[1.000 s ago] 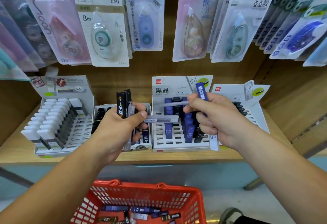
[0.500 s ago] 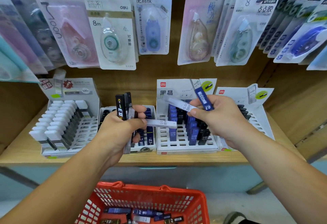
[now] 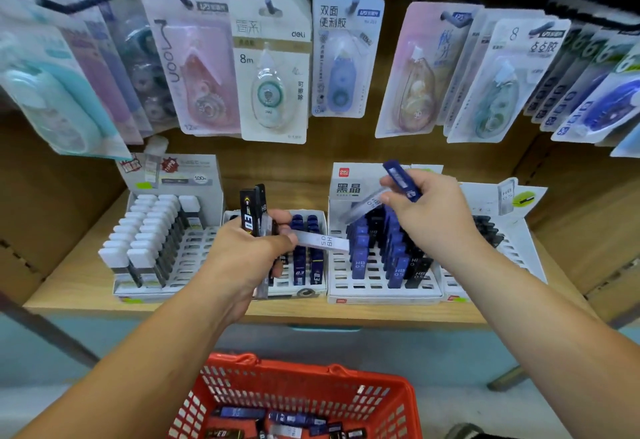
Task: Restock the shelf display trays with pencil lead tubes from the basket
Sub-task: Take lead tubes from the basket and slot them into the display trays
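Looking down, I see the red basket nearest me, with loose lead tubes lying in its bottom, blue and black mixed. Above it my left hand is curled round a bundle. Two black tubes stick up from the fist, and an HB tube, pale, pokes out sideways to the right from under my thumb. My right hand is closed too, pinching a blue tube that slants up past my fingers, with a clear tube angled down from the same grip. Both hands are over the shelf; I cannot tell whether they touch the trays. Below the right hand sits the middle tray, part filled with upright blue and black tubes. Behind my left hand is a small tray with dark blue tubes. Further left, a left tray holds white-capped tubes. At the far right, a right tray shows a few black ones. Behind all, tape packs hang on hooks.
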